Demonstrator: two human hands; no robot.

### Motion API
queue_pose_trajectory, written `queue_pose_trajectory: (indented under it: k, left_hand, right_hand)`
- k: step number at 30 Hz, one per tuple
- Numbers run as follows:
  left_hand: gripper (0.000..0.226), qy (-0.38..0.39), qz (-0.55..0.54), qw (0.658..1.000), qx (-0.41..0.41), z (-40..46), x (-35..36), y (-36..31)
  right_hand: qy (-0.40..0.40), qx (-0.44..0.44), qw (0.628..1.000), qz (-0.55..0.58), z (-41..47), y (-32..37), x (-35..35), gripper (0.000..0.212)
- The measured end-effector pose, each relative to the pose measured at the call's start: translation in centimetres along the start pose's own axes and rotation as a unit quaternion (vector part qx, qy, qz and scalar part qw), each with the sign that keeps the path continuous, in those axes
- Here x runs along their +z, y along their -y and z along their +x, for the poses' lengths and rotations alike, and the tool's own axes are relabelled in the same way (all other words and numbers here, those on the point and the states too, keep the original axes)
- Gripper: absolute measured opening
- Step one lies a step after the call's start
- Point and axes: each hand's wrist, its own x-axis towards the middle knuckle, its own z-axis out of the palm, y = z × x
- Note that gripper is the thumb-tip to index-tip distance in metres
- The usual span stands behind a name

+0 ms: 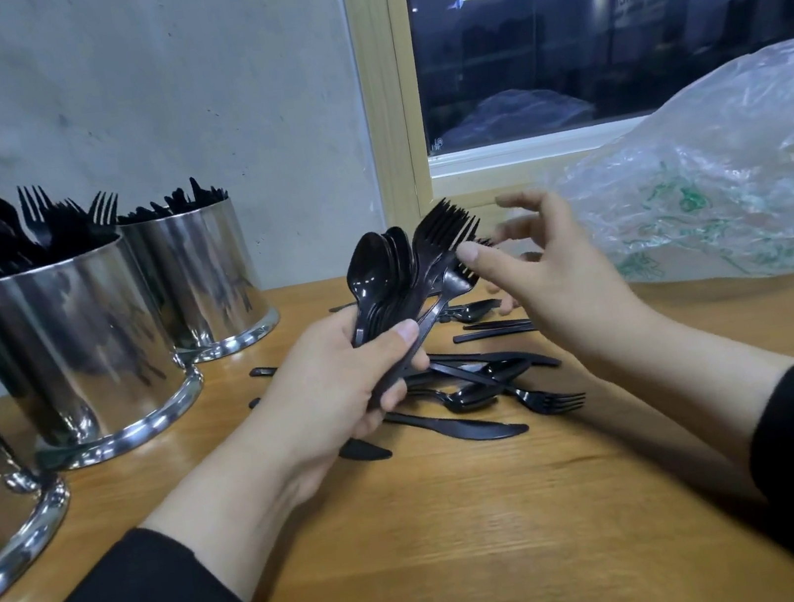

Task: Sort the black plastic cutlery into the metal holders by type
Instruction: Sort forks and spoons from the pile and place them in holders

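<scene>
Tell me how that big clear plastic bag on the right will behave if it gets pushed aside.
The crinkled clear plastic bag with green print is thin and creased, so it will probably crumple rather than slide as one stiff piece. It billows high without visible heavy contents, so it is likely light. Its loose edge rests on the wooden table near the loose black cutlery, which it might drag along.

A crumpled clear plastic bag with green print [711, 193] is seen on the wooden tabletop [471, 523], below a dark, wood-framed window [599, 13] set beside a grey concrete wall [141, 81].
</scene>
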Motion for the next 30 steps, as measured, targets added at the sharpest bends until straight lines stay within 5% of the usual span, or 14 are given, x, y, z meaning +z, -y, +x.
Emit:
queue_pose_trajectory:
  k: [5,17,24,30]
  left_hand:
    - [0.015,0.104,-0.028,0.994,-0.016,-0.2,0.2,0.2]
    - [0.025,0.004,-0.116,0.993,0.004,0.0,0.5,0.0]
    - [0.028,0.159,-0.090,0.983,0.001,-0.2,0.5,0.7]
    - [0.030,0.189,0.020,0.982,0.015,-0.5,0.8,0.2]
  right_hand:
    - [0.146,0.029,0.971,0.186,-0.6,-0.1,0.1,0.038]
    - [0.066,-0.001,0.993,0.098,0.6,1.7,-1.0,0.018]
    - [0.089,-0.029,0.995,0.032,0.5,2.2,-1.0,0.018]
    - [0.126,-0.035,0.991,0.001,0.3,2.6,-0.6,0.022]
